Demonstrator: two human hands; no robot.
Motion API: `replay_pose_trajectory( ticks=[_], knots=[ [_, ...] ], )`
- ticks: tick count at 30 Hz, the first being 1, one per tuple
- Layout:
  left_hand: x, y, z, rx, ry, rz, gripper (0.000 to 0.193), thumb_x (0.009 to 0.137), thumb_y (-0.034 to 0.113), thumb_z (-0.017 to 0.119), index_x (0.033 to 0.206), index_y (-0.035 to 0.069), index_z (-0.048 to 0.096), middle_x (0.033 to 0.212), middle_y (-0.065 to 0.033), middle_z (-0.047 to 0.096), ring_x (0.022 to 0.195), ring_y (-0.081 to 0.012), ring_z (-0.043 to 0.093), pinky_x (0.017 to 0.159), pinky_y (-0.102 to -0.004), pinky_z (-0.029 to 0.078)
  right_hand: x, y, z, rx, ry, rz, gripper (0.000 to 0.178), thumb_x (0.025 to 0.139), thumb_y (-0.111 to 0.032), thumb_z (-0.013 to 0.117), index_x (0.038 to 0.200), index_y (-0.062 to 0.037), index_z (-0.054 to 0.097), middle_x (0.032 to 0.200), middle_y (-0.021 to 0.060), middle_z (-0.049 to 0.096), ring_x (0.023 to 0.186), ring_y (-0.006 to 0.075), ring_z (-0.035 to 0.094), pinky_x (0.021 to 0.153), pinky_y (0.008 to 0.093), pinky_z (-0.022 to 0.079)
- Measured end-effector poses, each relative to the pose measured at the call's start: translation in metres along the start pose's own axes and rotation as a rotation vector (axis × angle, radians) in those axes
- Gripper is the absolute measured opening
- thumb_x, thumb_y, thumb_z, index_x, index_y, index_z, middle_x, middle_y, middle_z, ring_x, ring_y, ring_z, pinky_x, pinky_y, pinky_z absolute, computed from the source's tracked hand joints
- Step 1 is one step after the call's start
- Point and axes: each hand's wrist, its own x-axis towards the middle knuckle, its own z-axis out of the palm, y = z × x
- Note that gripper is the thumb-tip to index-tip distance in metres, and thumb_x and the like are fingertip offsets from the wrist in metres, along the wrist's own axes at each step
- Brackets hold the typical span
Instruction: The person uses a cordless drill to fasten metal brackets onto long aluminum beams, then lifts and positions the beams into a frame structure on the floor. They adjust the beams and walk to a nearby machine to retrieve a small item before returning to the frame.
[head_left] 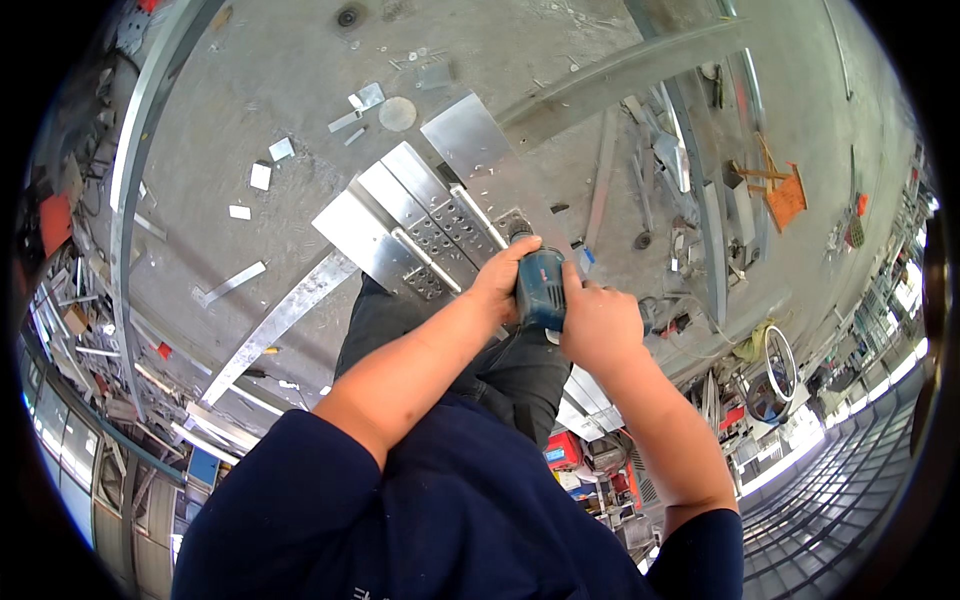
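Observation:
Both of my hands are closed around a power tool (543, 285) with a blue-green casing and dark vent slots, held over my knees. My left hand (503, 280) grips its left side, thumb laid across the top. On the other side my right hand (603, 318) wraps its body, index finger stretched along the casing. The tool's dark front end points away from me, close to metal plates (408, 190) with rows of round holes. Two bright rods (428, 260) lie across those plates. I cannot make out whether the tip touches the metal.
A plain metal sheet (470, 135) lies beyond the plates. Long metal beams (128, 180) run along the left and a wide one (625, 78) crosses the far side. Offcuts (260, 176) and a round disc (397, 114) litter the floor. An orange metal piece (786, 197) lies right.

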Motion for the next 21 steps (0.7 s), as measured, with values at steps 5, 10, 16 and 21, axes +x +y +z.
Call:
replay_pose_trajectory(
  ticks=[5, 10, 16, 21],
  knots=[
    [-0.01, 0.006, 0.018, 0.166, 0.148, 0.021, 0.026, 0.09, 0.031, 0.064, 0.084, 0.006, 0.06, 0.074, -0.0076, 0.062, 0.064, -0.021, 0.062, 0.063, -0.0391, 0.056, -0.008, -0.008, -0.002, 0.138, -0.101, 0.15, 0.078, 0.064, -0.018, 0.072, 0.137, -0.005, 0.044, 0.085, 0.0176, 0.068, 0.079, 0.0365, 0.068, 0.071, 0.0444, 0.054],
    [0.005, 0.013, 0.012, 0.379, 0.224, 0.083, 0.034, 0.09, 0.038, 0.065, 0.094, 0.005, 0.064, 0.085, -0.0093, 0.066, 0.068, -0.0253, 0.065, 0.068, -0.042, 0.057, -0.01, -0.015, 0.001, 0.188, -0.014, 0.18, 0.07, 0.065, -0.013, 0.068, 0.131, -0.0055, 0.047, 0.082, 0.0186, 0.069, 0.078, 0.0375, 0.069, 0.071, 0.0446, 0.054],
    [-0.049, 0.102, 0.008, 1.446, 0.146, 0.101, 0.08, 0.082, 0.063, 0.066, 0.094, -0.016, 0.061, 0.07, -0.0218, 0.065, 0.064, -0.0287, 0.07, 0.057, -0.0386, 0.06, -0.012, -0.018, 0.013, 0.295, 0.041, 0.299, 0.071, 0.062, -0.017, 0.071, 0.13, -0.011, 0.052, 0.09, 0.0191, 0.069, 0.086, 0.0388, 0.067, 0.077, 0.0461, 0.054],
    [-0.138, 0.271, -0.1, 1.339, 0.608, 0.72, 0.049, 0.083, 0.044, 0.072, 0.093, -0.003, 0.068, 0.079, -0.0068, 0.064, 0.055, -0.0145, 0.05, 0.049, -0.0323, 0.04, -0.024, -0.031, 0.015, 0.332, 0.106, 0.37, 0.046, 0.069, -0.016, 0.063, 0.114, -0.0075, 0.058, 0.089, 0.02, 0.07, 0.087, 0.037, 0.068, 0.077, 0.0447, 0.054]
  ],
)
